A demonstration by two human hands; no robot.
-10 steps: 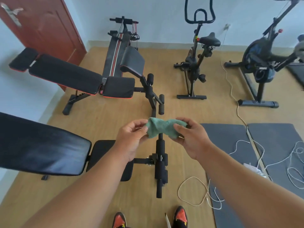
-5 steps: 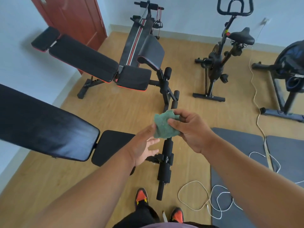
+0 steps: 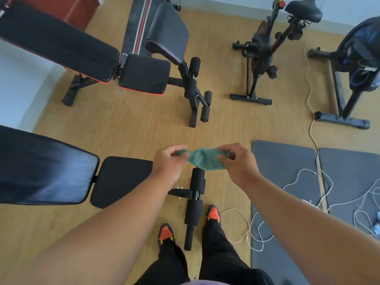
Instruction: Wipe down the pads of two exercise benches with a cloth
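A small green cloth [image 3: 203, 159] is stretched between my hands in the air. My left hand [image 3: 169, 161] pinches its left corner and my right hand [image 3: 236, 163] pinches its right end. Just below and left is the near bench, with a black seat pad [image 3: 121, 179] and a long shiny black back pad [image 3: 41, 169]. Its foam leg rollers [image 3: 195, 202] lie under the cloth. The far bench stands beyond, with a red-trimmed seat pad [image 3: 144, 74] and back pad [image 3: 57, 42]. Neither hand touches a pad.
Two exercise bikes [image 3: 267, 48] [image 3: 359, 64] stand at the back right. Grey floor mats [image 3: 285, 182] with loose white cables [image 3: 255, 229] lie to the right. A curl pad [image 3: 168, 29] rises behind the far bench. My feet [image 3: 166, 233] straddle the rollers.
The view has tilted down and I have stepped closer to the near bench. My left hand, loose half a second ago, now grips the cloth again, spreading it between both hands.
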